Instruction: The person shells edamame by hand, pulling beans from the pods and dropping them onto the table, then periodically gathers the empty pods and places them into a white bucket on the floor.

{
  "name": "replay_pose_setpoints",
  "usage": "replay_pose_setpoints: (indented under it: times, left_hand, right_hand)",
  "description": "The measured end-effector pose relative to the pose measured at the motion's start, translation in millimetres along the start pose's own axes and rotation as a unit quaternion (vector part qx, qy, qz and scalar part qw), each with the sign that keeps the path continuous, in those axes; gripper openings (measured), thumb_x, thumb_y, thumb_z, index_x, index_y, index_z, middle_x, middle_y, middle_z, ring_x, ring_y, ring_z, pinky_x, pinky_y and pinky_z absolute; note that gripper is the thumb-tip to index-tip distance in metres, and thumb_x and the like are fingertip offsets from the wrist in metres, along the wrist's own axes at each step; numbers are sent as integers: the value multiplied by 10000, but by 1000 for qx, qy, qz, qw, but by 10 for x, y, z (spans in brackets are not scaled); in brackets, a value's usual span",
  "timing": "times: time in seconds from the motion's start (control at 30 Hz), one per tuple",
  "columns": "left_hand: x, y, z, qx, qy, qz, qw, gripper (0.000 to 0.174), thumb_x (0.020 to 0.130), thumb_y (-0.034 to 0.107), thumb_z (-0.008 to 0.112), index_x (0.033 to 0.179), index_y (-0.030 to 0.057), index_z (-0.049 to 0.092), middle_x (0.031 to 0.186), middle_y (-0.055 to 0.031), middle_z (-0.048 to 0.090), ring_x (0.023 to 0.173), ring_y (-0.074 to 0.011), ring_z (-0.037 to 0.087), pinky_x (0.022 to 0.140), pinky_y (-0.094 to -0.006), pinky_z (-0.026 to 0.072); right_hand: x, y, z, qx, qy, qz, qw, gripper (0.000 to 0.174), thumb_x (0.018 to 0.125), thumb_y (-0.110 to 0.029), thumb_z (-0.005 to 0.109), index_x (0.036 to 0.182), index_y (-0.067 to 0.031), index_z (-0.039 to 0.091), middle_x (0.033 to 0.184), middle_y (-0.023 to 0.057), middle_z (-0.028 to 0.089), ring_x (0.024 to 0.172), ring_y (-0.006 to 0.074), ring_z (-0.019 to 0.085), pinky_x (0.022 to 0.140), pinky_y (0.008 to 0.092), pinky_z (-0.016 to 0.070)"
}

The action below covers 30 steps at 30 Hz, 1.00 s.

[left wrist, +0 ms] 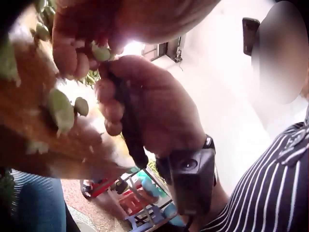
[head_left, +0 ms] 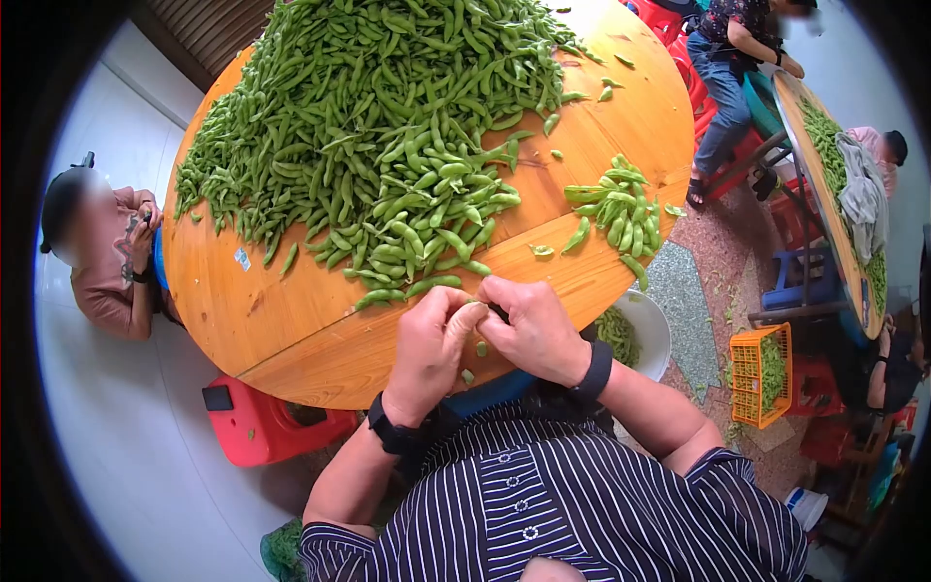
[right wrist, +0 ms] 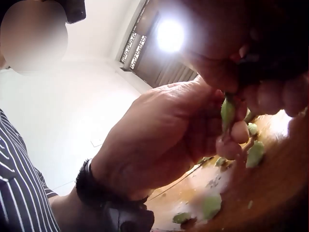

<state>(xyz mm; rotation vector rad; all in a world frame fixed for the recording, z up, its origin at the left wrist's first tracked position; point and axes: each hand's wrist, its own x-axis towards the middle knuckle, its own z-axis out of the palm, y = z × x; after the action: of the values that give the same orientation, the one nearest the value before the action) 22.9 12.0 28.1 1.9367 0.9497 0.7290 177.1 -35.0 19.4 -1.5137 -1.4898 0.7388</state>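
Observation:
Over the front edge of the round table (head_left: 291, 339), the two hands meet. My left hand (head_left: 432, 351) (right wrist: 159, 130) pinches a green pod (right wrist: 228, 113) between thumb and fingers. My right hand (head_left: 538, 332) (left wrist: 157, 104) curls round a dark, slim tool (left wrist: 129, 118); its tip is hidden near the pod, so its kind is unclear. In the left wrist view, a bit of green (left wrist: 101, 52) shows between the hands. A large heap of pods (head_left: 388, 126) lies just beyond them, and a smaller pile (head_left: 626, 218) is to the right.
Loose green pieces (right wrist: 255, 153) lie on the wood below the hands. A metal basin (head_left: 652, 335) with pods stands under the table's right edge. Red stool (head_left: 257, 427) at left, orange crate (head_left: 747, 383) at right. People sit at left and at a second table (head_left: 824, 204).

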Motion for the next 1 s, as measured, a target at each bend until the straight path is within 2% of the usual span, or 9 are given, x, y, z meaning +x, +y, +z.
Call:
replay_pose_setpoints:
  times: [0.07, 0.13, 0.3, 0.43, 0.5, 0.7, 0.83, 0.9, 1.0]
  left_hand:
    - [4, -22, -29, -182, -26, -150, 972, 185, 946, 155, 636, 914, -18, 578, 695, -120, 584, 615, -224, 592, 565, -324, 463]
    - [16, -66, -10, -203, -10, -139, 969, 191, 948, 154, 639, 886, -10, 564, 655, -111, 560, 588, -201, 580, 535, -316, 451]
    - [36, -144, 11, 59, 31, 88, 994, 184, 962, 148, 611, 896, -6, 535, 689, -127, 562, 603, -213, 573, 542, -328, 447]
    - [30, -164, -17, 72, 34, 119, 990, 168, 993, 151, 560, 936, -7, 547, 701, -106, 558, 613, -182, 565, 546, -325, 442]
    - [-2, -149, -44, -152, -30, -86, 984, 177, 1016, 166, 525, 988, -3, 572, 716, -43, 561, 624, -112, 547, 545, -280, 441]
    - [14, -68, -127, -315, -57, -198, 926, 177, 1019, 163, 524, 1053, 8, 603, 753, 28, 549, 640, -35, 513, 555, -205, 432]
    - [-6, -51, -87, -230, -22, -178, 956, 173, 1014, 140, 523, 1052, 5, 624, 761, 19, 561, 635, -36, 513, 547, -199, 425]
    - [-10, -107, -65, -180, -9, -100, 978, 162, 1004, 117, 532, 1052, 5, 639, 767, 11, 582, 605, -36, 503, 522, -186, 407]
    - [5, -88, -77, -136, -10, -69, 988, 144, 994, 113, 551, 1019, 2, 640, 769, 0, 598, 586, -41, 513, 505, -179, 409]
  right_hand:
    - [-9, -23, -3, 3, -1, -3, 1000, 91, 802, -72, 593, 833, 14, 599, 677, 206, 572, 577, 330, 579, 545, 379, 456]
    - [2, -26, 8, 7, 0, -7, 1000, 94, 802, -74, 595, 837, 13, 602, 676, 202, 572, 571, 321, 574, 544, 372, 454]
    - [28, -19, 11, 12, -8, -15, 1000, 94, 807, -70, 593, 851, 10, 612, 652, 174, 564, 553, 251, 585, 540, 359, 453]
    - [62, -49, -68, 65, -33, 24, 997, 110, 822, -99, 569, 851, -2, 613, 644, 196, 584, 533, 319, 592, 522, 398, 474]
    - [89, -45, -115, 170, -91, 113, 975, 114, 842, -89, 559, 867, 1, 625, 595, 104, 589, 484, 160, 581, 482, 320, 470]
    - [108, -8, -159, 320, -140, 213, 912, 109, 872, -84, 554, 872, 5, 617, 625, 21, 616, 503, 58, 571, 462, 258, 462]
    - [61, -17, -117, 202, -109, 150, 962, 121, 866, -99, 575, 880, 14, 617, 637, 48, 620, 539, 80, 597, 497, 282, 479]
    - [58, -7, -98, 36, -36, -1, 999, 147, 864, -124, 600, 884, 21, 616, 625, 70, 604, 589, 106, 618, 540, 302, 486]
    - [60, 11, -119, 25, -47, -3, 999, 193, 866, -157, 626, 892, 34, 616, 627, 84, 587, 625, 114, 622, 563, 313, 484]
